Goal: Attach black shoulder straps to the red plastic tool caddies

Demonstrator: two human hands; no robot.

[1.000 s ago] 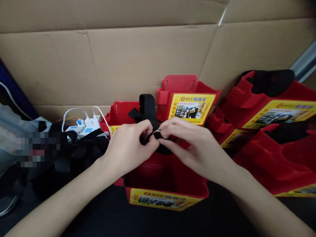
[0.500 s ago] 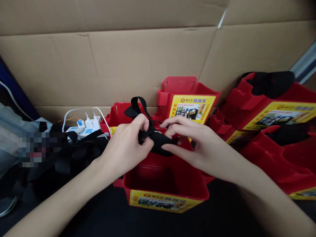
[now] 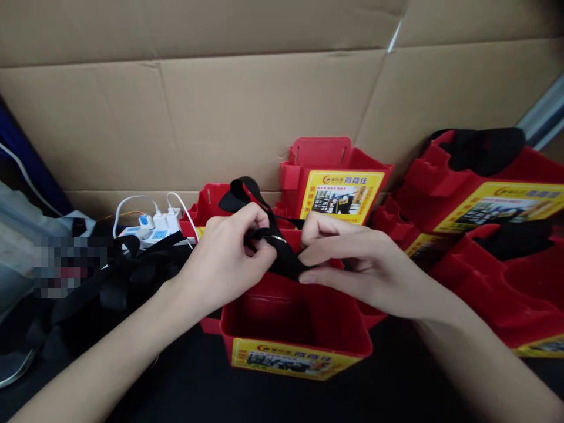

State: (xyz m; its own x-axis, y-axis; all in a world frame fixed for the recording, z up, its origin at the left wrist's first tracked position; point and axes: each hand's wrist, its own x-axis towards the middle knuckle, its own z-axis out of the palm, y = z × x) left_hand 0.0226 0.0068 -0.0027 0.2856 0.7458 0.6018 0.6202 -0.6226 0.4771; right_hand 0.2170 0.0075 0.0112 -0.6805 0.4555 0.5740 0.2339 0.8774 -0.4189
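Note:
My left hand (image 3: 224, 258) pinches a black webbing strap (image 3: 282, 258) with a small metal ring on it, just above an open red plastic bin (image 3: 295, 329) with a yellow label. A loop of the strap sticks up behind my left fingers. My right hand (image 3: 352, 264) grips the same strap from the right, thumb and fingers pressed on its wide end. Both hands hover over the bin's back rim.
More red bins with yellow labels stand behind (image 3: 337, 176) and at the right (image 3: 484, 194), some holding black straps. A heap of black straps (image 3: 132, 276) lies at the left beside a white power strip (image 3: 150, 229) with cables. A cardboard wall (image 3: 220, 111) closes the back.
The strap's loop has dropped and folded lower behind my left hand. My right hand has slid from pinching the ring to gripping the strap's wide end further right.

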